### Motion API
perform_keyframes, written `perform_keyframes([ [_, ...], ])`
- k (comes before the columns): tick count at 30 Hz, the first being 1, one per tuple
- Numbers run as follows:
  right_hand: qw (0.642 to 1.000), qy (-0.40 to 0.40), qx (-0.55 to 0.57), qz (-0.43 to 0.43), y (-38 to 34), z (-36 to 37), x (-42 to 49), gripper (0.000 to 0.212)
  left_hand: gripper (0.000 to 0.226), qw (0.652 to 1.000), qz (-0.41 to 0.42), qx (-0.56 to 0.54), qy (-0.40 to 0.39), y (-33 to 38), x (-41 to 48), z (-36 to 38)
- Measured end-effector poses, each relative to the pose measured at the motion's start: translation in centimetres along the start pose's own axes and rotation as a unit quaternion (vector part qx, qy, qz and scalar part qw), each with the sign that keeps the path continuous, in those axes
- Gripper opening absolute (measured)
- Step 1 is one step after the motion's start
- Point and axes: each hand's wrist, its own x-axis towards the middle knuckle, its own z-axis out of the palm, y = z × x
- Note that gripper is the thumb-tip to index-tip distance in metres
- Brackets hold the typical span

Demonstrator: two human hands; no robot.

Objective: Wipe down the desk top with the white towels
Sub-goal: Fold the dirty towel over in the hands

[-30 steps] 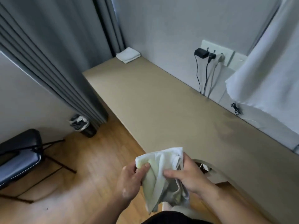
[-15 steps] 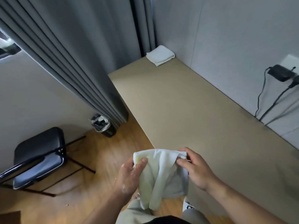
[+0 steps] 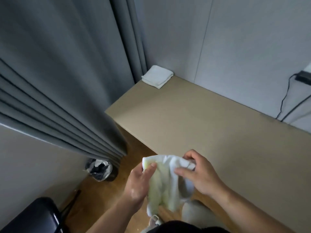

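Observation:
A crumpled white towel (image 3: 165, 184) with a yellowish tint hangs between both hands, just off the near edge of the tan desk top (image 3: 210, 132). My left hand (image 3: 139, 181) pinches its left upper edge with thumb on top. My right hand (image 3: 198, 174) grips the right upper edge, fingers curled around the cloth. A second white towel (image 3: 157, 78), neatly folded, lies on the far left corner of the desk against the wall.
Grey curtains (image 3: 67, 81) hang to the left of the desk. A small bin with a plastic liner (image 3: 101, 169) stands on the wooden floor below them. A black chair seat (image 3: 32, 216) sits bottom left. Black cables (image 3: 286, 105) run down the wall at right.
The view has swung left and closer to the desk's far corner; the wall socket has slid out at right. Both hands keep holding the towel and have shifted their grip along its top edge.

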Motion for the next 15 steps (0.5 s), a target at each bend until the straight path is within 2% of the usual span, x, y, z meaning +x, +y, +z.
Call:
perform_keyframes([
  [2,1.000,0.006,-0.013,-0.001,-0.9,0.1,1.5,0.033,0.024,0.999,0.015,0.017,-0.029,1.9,1.8,-1.4],
  [6,0.998,-0.070,-0.009,-0.004,-2.7,-2.2,4.8,0.031,0.025,0.982,0.070,0.122,-0.127,6.0,6.0,-3.6],
  [11,0.981,-0.127,0.126,0.072,-4.0,-4.8,9.4,0.025,0.030,0.935,0.102,0.231,-0.249,10.6,12.8,-4.4],
  [15,0.961,-0.102,0.212,0.148,-3.7,-5.2,14.3,0.021,0.028,0.924,0.069,0.241,-0.287,12.6,18.5,-4.3],
])
